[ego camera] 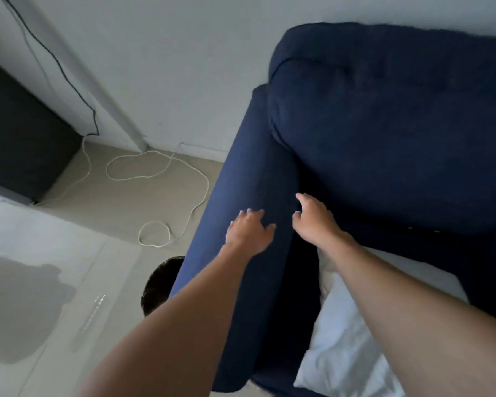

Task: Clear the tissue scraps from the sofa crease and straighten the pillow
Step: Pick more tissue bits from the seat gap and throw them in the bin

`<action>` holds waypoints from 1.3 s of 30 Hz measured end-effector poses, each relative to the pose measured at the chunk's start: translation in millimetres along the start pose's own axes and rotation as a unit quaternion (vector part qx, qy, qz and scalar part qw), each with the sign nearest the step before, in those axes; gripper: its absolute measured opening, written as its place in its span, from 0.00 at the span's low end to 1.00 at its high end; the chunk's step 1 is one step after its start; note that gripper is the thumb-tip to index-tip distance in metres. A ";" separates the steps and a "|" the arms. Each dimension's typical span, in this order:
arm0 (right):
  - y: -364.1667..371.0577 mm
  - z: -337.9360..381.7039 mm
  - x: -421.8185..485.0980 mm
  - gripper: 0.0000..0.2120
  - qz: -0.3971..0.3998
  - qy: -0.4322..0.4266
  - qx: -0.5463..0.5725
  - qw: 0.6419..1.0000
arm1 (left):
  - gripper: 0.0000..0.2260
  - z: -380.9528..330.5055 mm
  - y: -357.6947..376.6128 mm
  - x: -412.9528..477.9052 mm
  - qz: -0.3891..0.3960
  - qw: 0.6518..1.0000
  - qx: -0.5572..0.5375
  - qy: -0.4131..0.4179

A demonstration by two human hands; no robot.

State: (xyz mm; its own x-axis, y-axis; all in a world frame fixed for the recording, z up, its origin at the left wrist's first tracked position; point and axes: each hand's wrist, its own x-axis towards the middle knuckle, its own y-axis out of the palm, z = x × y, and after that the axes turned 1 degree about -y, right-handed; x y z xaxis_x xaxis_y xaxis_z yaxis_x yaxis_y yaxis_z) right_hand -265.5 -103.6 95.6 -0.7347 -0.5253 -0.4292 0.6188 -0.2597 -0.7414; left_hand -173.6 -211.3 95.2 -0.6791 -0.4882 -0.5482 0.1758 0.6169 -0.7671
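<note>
A dark blue sofa (398, 133) fills the right half of the head view. My left hand (249, 232) rests flat on top of its armrest (241, 196), fingers spread, holding nothing. My right hand (312, 217) reaches into the dark crease (307, 184) between armrest and seat, fingers loosely curled and partly sunk in shadow. I see no tissue scraps; the crease is too dark to read. A white pillow (344, 348) lies crooked on the seat under my right forearm.
A white cord (155, 173) loops across the beige floor left of the sofa, and a black cable (69, 78) runs down the wall. A dark cabinet (20, 138) stands at far left. A round dark bin (161, 285) sits beside the armrest.
</note>
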 end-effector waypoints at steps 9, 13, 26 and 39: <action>-88.0 -179.1 -69.6 0.19 -0.063 0.138 0.013 0.988 | 0.26 -173.4 89.3 -16.3 0.077 0.989 0.060 0.115; -109.8 -231.1 -90.7 0.23 -0.058 0.164 0.028 0.984 | 0.24 -222.9 111.9 -26.0 0.087 0.983 0.080 0.138; -110.1 -320.9 -70.8 0.24 -0.026 0.206 0.088 0.974 | 0.25 -292.8 186.2 5.6 0.144 0.970 0.144 0.132; -54.4 -435.0 30.8 0.28 0.010 0.216 0.088 0.972 | 0.27 -321.5 301.7 118.6 0.159 0.956 0.196 0.148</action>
State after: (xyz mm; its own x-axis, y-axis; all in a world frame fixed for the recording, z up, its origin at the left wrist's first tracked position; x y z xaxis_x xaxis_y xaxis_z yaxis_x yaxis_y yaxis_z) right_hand -442.7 246.8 -101.6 -0.7462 -0.1522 -0.6481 0.6449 -0.4066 -0.6471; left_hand -430.3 115.4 -94.2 -0.7086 -0.0826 -0.7008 0.6212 0.3981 -0.6750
